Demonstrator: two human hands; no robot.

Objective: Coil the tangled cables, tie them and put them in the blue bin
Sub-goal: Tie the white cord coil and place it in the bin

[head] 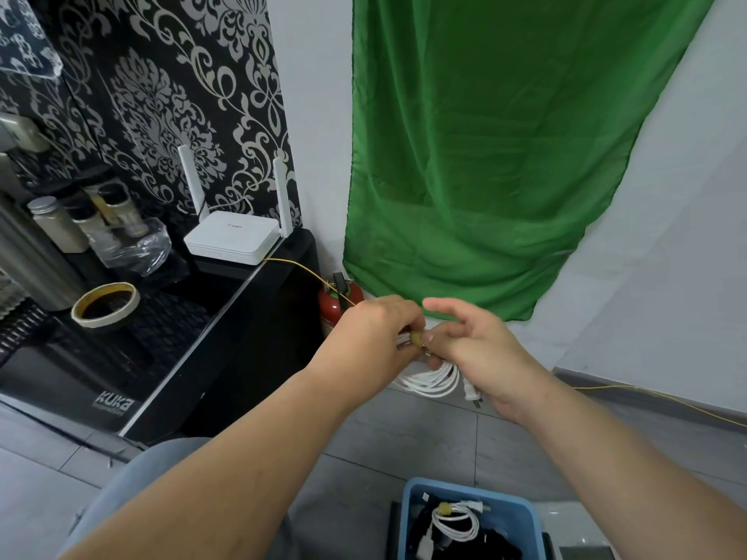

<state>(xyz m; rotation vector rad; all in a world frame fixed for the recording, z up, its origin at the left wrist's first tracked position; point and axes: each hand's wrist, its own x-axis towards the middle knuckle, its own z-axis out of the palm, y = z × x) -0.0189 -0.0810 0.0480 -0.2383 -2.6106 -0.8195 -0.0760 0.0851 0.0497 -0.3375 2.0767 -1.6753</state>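
Grip of the left hand (374,337) is clenched round the upper end of the white cable coil (432,379), its fingers curled out of sight behind the knuckles. The right hand (481,353) pinches the same bundle from the other side. Its thumb presses beside a yellowish band (416,338) on the coil and its lower fingers curl under the strands, while the index finger sticks out straight above. Both forearms reach from the bottom of the frame to the centre, where the hands meet in the air above the tiled floor. The coil's loops hang below the hands, and its plug (471,394) dangles under the right wrist.

At the bottom edge, right of centre, sits the blue bin (465,486), which holds another tied white cable (454,523) among dark ones. Behind the hands are a green cloth (485,155) and a red fire extinguisher (333,307). On the black bench (242,289) at left sit a white router (230,236), a tape roll (106,305) and jars (60,224). A thin yellow wire (299,268) runs from the router towards the hands.
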